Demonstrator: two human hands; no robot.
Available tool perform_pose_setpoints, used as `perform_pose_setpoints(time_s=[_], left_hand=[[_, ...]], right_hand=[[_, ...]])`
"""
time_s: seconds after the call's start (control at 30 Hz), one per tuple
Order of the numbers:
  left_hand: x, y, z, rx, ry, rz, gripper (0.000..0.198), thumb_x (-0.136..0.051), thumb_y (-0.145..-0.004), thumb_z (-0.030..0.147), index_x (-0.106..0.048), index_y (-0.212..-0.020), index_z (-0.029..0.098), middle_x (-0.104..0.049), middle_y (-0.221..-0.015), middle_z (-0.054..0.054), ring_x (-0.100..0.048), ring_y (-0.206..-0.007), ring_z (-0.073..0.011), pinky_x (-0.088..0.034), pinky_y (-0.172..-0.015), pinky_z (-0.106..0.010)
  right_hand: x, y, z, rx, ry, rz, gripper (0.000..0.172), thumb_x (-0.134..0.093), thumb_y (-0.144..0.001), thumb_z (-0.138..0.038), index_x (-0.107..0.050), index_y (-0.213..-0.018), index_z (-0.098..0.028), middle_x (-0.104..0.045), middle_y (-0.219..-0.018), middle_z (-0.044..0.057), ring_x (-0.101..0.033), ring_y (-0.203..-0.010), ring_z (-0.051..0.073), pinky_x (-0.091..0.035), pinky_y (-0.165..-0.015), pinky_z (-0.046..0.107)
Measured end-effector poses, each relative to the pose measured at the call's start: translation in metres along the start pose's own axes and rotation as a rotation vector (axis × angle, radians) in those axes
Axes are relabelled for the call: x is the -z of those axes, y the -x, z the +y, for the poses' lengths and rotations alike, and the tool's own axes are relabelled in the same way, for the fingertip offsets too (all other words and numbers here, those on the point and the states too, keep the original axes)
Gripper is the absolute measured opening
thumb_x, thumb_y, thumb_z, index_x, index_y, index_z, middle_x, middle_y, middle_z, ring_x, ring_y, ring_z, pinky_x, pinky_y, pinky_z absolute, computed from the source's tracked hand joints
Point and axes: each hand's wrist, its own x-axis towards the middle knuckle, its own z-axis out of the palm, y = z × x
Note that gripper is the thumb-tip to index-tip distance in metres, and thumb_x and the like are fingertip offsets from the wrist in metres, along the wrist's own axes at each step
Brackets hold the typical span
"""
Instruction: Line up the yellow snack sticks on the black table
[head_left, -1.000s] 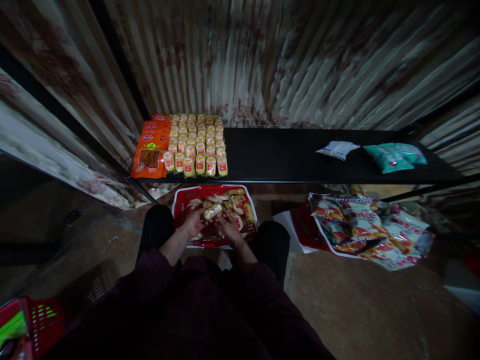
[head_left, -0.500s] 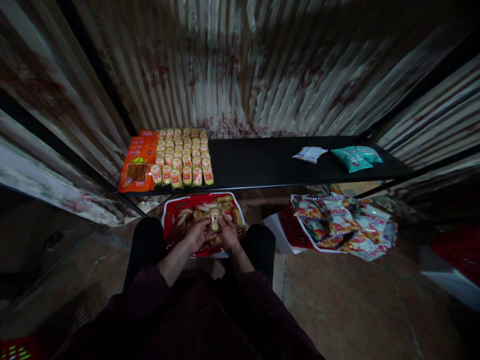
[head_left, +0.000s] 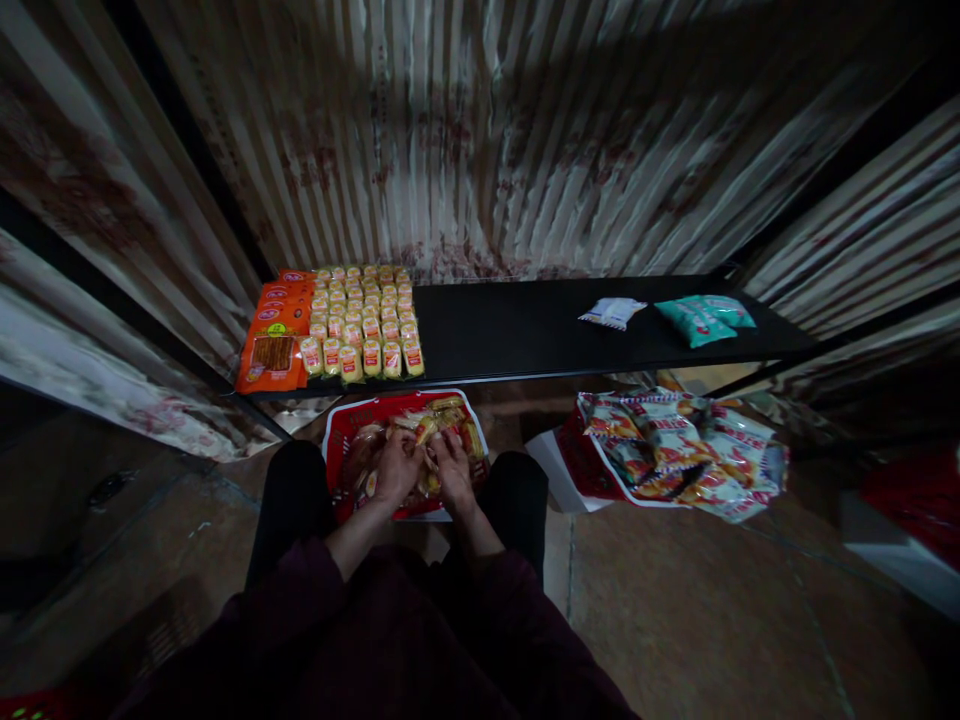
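Note:
A red basket (head_left: 341, 425) full of small yellow snack packets sits on the floor between my knees. Both hands are down in it, side by side. My left hand (head_left: 395, 466) and my right hand (head_left: 453, 468) have their fingers curled around small snack packets (head_left: 426, 432) in the middle of the basket. Just above, on the left end of a black shelf (head_left: 525, 325), stand neat rows of small yellow packets (head_left: 364, 325) next to a stack of orange packets (head_left: 274, 330).
A white packet (head_left: 611, 312) and a teal packet (head_left: 701, 318) lie on the shelf's right end. A big bag of red-and-white snack packs (head_left: 679, 455) lies on the floor to the right. Corrugated metal wall stands behind. Brown floor lies to the right.
Both hands stayed in the basket, shifting among the packets and closing on some. The camera view tilted and drifted, so the shelf and basket sit lower and further left in the picture.

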Motion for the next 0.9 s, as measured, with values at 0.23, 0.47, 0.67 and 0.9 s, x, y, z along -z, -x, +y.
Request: perform_pose_setpoints(time_s=[0.23, 0.47, 0.67, 0.9], left_hand=[[0.003, 0.018, 0.017, -0.197, -0.263, -0.019, 0.019, -0.061, -0.075, 0.007, -0.059, -0.086, 0.023, -0.060, -0.104, -0.008, -0.054, -0.109, -0.0257, -0.038, -0.103, -0.041], [0.007, 0.021, 0.017, -0.287, -0.331, -0.064, 0.023, -0.054, -0.076, 0.007, -0.060, -0.094, 0.021, -0.060, -0.110, -0.011, -0.053, -0.112, -0.0278, -0.038, -0.104, -0.044], [0.009, 0.024, 0.018, -0.224, -0.162, -0.051, 0.027, -0.059, -0.075, 0.008, -0.061, -0.098, 0.023, -0.063, -0.113, -0.009, -0.052, -0.117, -0.0261, -0.034, -0.109, -0.042], [0.009, 0.007, 0.004, 0.118, 0.225, 0.005, 0.021, -0.069, -0.072, 0.010, -0.065, -0.092, 0.019, -0.068, -0.099, -0.006, -0.062, -0.098, -0.0203, -0.045, -0.095, -0.032]], right_hand=[[-0.006, 0.003, -0.009, -0.057, -0.055, 0.062, 0.047, -0.076, -0.062, -0.050, -0.064, -0.097, -0.023, -0.069, -0.083, -0.001, -0.063, -0.075, 0.015, -0.051, -0.070, 0.025], [-0.008, -0.004, -0.013, -0.056, -0.118, 0.026, 0.036, -0.074, -0.062, -0.051, -0.052, -0.067, -0.023, -0.051, -0.055, -0.007, -0.050, -0.052, 0.010, -0.043, -0.052, 0.023], [-0.007, -0.013, -0.015, -0.071, -0.145, 0.031, 0.032, -0.076, -0.062, -0.045, -0.052, -0.067, -0.023, -0.052, -0.054, -0.006, -0.052, -0.053, 0.011, -0.045, -0.053, 0.024], [-0.006, -0.019, -0.023, -0.108, -0.186, 0.033, 0.029, -0.077, -0.064, -0.041, -0.057, -0.078, -0.025, -0.065, -0.071, -0.002, -0.063, -0.067, 0.015, -0.053, -0.062, 0.027]])
